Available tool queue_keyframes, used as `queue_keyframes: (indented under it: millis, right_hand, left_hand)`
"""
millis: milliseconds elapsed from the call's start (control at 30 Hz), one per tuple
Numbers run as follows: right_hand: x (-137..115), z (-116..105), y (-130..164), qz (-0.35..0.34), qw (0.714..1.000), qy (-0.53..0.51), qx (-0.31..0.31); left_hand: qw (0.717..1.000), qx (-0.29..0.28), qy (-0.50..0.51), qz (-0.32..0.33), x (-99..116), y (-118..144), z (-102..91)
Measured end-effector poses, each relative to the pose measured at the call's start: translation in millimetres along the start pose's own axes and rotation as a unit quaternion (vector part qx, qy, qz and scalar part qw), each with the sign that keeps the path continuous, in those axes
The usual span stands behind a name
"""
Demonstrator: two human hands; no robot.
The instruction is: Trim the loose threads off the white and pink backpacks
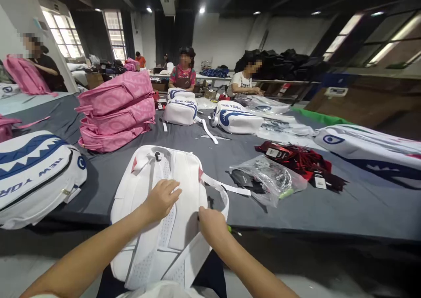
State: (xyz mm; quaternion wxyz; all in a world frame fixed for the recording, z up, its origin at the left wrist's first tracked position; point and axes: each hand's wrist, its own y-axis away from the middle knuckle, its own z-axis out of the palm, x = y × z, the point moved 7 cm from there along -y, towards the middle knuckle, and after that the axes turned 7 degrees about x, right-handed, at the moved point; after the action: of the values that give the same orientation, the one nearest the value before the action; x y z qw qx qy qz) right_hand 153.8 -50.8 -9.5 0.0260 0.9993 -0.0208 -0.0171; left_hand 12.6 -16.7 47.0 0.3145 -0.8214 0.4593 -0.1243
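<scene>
A white backpack [167, 210] lies back-side up at the near edge of the grey table [329, 210], its lower end hanging over toward the person. The left hand [161, 199] rests flat on the padded back panel, fingers spread, gripping nothing. The right hand [212, 223] is closed at the bag's right edge by a strap; what it pinches I cannot tell. The bag looks light, soft and floppy, likely best taken by the top handle or straps. Pink backpacks [115, 111] are stacked beyond, a plastic bag [269, 179] lies to the right
</scene>
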Motion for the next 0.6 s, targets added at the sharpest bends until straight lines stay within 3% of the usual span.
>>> queue_keyframes:
  millis: [133, 233, 300, 400, 600]
  right_hand:
    - [49, 20, 13, 0.065, 0.996, -0.047, -0.031]
    - [55, 29, 7, 0.122, 0.984, -0.124, -0.044]
    - [52, 35, -4, 0.149, 0.971, -0.177, -0.056]
    - [45, 43, -15, 0.158, 0.954, -0.25, -0.051]
    - [18, 36, -1, 0.028, 0.928, -0.366, 0.068]
  left_hand:
    - [0.984, -0.143, 0.026, 0.097, 7, -49, 57.7]
    - [0.974, -0.196, 0.024, 0.114, 5, -78, 91.9]
    - [0.97, -0.208, 0.024, 0.123, 3, -89, 100.2]
    - [0.966, -0.216, 0.014, 0.145, 5, -85, 85.3]
    - [0.978, -0.162, -0.03, 0.129, 9, -46, -8.8]
